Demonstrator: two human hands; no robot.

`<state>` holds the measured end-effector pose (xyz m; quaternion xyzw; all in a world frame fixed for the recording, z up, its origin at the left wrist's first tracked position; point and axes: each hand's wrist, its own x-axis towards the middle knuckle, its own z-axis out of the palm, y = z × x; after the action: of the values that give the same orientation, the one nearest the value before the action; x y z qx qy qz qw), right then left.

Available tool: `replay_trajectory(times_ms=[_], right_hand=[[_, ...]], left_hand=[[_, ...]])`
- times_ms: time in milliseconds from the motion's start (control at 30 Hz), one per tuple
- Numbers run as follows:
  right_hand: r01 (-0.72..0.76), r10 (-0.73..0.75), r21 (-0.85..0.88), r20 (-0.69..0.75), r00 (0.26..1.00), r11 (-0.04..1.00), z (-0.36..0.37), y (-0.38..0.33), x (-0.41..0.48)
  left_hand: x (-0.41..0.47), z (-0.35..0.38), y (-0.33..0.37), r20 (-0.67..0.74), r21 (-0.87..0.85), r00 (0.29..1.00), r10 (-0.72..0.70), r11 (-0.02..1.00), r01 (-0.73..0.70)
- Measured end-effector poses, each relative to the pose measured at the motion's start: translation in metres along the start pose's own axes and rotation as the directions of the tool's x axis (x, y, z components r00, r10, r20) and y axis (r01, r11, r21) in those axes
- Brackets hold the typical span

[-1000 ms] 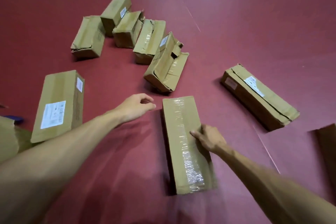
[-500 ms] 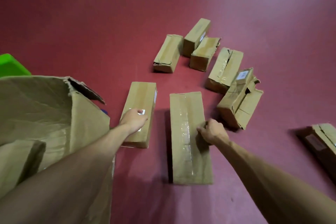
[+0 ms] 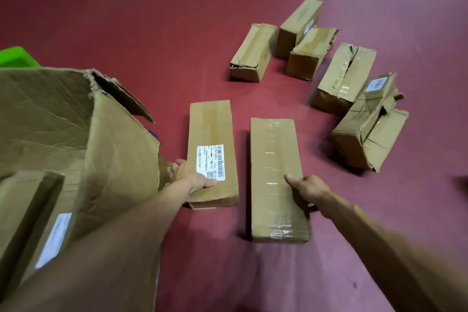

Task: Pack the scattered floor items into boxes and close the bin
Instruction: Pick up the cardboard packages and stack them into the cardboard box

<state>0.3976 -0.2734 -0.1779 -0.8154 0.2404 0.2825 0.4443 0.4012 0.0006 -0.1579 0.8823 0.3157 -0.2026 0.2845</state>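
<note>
Floor (image 3: 177, 20): dark red, bearing every item listed here.
Labelled box (image 3: 211, 132): long brown carton lying flat with a white barcode label on top. It sits just right of the large carton and beside the taped box, not touching it.
Left hand (image 3: 193, 180): grips the labelled box at its near left corner, thumb on top by the label, fingers curled down the side.
Taped box (image 3: 274, 159): long carton, clear tape along its top, flat on the floor.
Right hand (image 3: 307, 189): grips the taped box's right edge, thumb pressed on top, fingers wrapped over the side.
Large carton (image 3: 63, 121): open, with torn flaps, at the far left. It holds one long box (image 3: 30, 223) with a pale label.
Green bin (image 3: 15, 56): only a corner shows, behind the large carton.
Crumpled boxes (image 3: 253, 53): five in an arc, well beyond both hands.
</note>
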Motion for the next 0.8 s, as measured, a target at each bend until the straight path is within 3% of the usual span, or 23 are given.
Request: replay_trajectory(times_ms=[167, 267, 333, 433, 633, 800], right_hand=[[0.037, -0.052, -0.083, -0.186, 0.981, 0.996, -0.011, -0.004, 0.016], [0.010, -0.016, -0.034, -0.174, 0.985, 0.999, -0.016, 0.003, 0.013], [0.005, 0.001, 0.056, -0.114, 0.994, 0.998, -0.014, 0.010, 0.004], [0.038, -0.031, 0.180, -0.040, 0.999, 0.983, -0.012, 0.019, -0.008], [0.070, -0.106, 0.430, 0.061, 0.992, 0.900, -0.028, 0.023, -0.016], [0.074, -0.062, 0.531, -0.042, 0.997, 0.844, -0.033, 0.017, -0.027]], left_hand=[[-0.010, 0.016, 0.000, 0.146, 0.048, 0.973, 0.177, 0.981, -0.186], [-0.018, 0.021, -0.003, 0.204, -0.002, 0.950, 0.236, 0.971, -0.240], [-0.021, 0.022, -0.006, 0.239, -0.191, 0.950, 0.199, 0.969, -0.154], [-0.026, 0.019, -0.006, 0.350, -0.471, 0.930, 0.110, 0.879, 0.073], [-0.029, 0.001, -0.002, 0.462, -0.519, 0.871, 0.165, 0.847, 0.115], [-0.038, -0.021, 0.009, 0.400, -0.579, 0.893, 0.207, 0.812, 0.071]])
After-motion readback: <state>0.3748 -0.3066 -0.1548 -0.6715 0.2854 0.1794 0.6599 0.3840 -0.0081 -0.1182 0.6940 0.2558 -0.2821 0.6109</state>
